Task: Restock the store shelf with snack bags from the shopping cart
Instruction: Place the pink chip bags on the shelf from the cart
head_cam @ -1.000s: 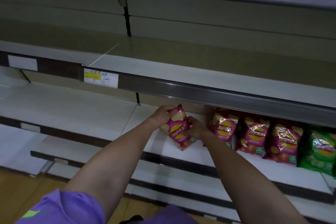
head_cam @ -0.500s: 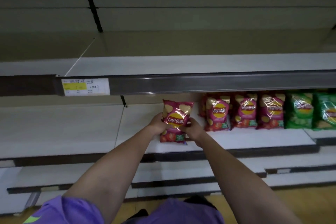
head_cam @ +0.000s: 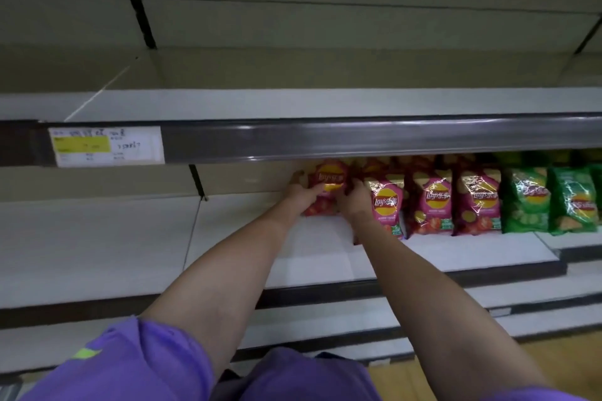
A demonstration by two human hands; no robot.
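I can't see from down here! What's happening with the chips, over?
Both hands, left and right, on pink bag. Bag upright, deep on shelf, left of pink row. Nothing blocking.

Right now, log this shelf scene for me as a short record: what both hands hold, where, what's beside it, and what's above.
held item: pink snack bag, upright, far back on the shelf
left hand: grips the bag's left side
right hand: grips the bag's right side
neighbours to the right: three pink bags standing in a row, then two green bags
shelf left of the held bag: bare
upper shelf: no stock in view
price label: on the upper shelf's rail, text unreadable
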